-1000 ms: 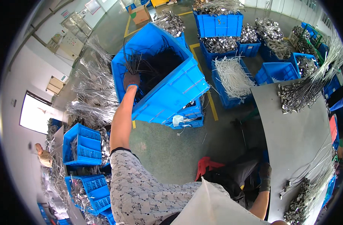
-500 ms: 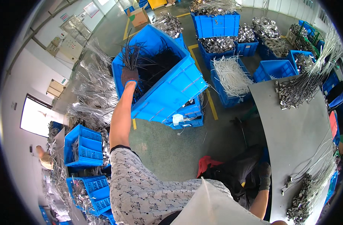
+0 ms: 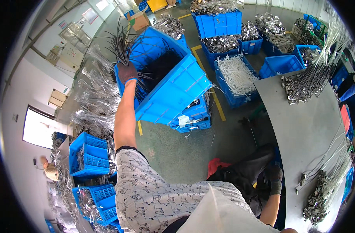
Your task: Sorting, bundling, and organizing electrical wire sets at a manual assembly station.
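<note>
My left hand (image 3: 127, 73), in a dark glove, is closed around a bunch of thin black wires (image 3: 122, 44). The wires fan upward from the fist, and some ends hang below it. It is at the left side of a large tilted blue crate (image 3: 181, 91), with more black wires (image 3: 167, 66) lying inside. Low on the right, my right hand (image 3: 275, 179), gloved too, is beside my dark-trousered leg, close to the grey table's edge. Its fingers are too dark and partly hidden to make out a grip.
The grey table (image 3: 298, 132) carries a bundle of black-ended wires (image 3: 301, 87) and a pile of wires with dark connectors (image 3: 317, 198). Beneath the tilted crate are other blue crates (image 3: 198, 116). A crate of white wires (image 3: 237, 73) stands ahead. Silvery wire bundles (image 3: 95, 101) line the left.
My left hand has moved slightly up and left with the black wires, which now spread higher over the crate's left rim. My right hand has hardly moved.
</note>
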Tool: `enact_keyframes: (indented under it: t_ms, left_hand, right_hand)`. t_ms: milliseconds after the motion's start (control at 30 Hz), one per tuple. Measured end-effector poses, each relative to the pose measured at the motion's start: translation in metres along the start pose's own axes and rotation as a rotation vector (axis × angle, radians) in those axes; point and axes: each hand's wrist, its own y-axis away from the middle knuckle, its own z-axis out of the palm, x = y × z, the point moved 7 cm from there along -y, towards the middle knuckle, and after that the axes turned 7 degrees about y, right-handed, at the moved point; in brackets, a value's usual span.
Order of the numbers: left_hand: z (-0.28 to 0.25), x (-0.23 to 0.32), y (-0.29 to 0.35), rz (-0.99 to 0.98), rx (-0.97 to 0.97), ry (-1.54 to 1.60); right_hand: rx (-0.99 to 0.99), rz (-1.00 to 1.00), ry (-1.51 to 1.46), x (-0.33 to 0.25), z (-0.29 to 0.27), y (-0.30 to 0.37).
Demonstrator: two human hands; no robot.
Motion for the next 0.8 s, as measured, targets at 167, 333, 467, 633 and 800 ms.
enact_keyframes:
  t_ms: [167,333,467,633,800]
  left_hand:
    - [-0.007,0.019,0.001,-0.054,-0.055,0.034]
    - [-0.009,0.03,0.004,-0.018,0.053,0.033]
    - [-0.008,0.033,0.002,-0.048,0.043,0.072]
    - [-0.025,0.024,-0.028,0.055,0.173,0.106]
    - [-0.03,0.053,-0.029,0.033,0.155,0.109]
  right_hand:
    - [-0.081,0.166,-0.131,-0.012,-0.031,0.007]
    - [-0.06,0.196,-0.118,0.012,-0.002,0.031]
    - [0.011,0.131,0.018,0.021,0.011,0.046]
    - [0.089,0.043,-0.001,0.014,0.01,0.05]
    - [-0.039,0.118,0.025,0.041,0.042,0.056]
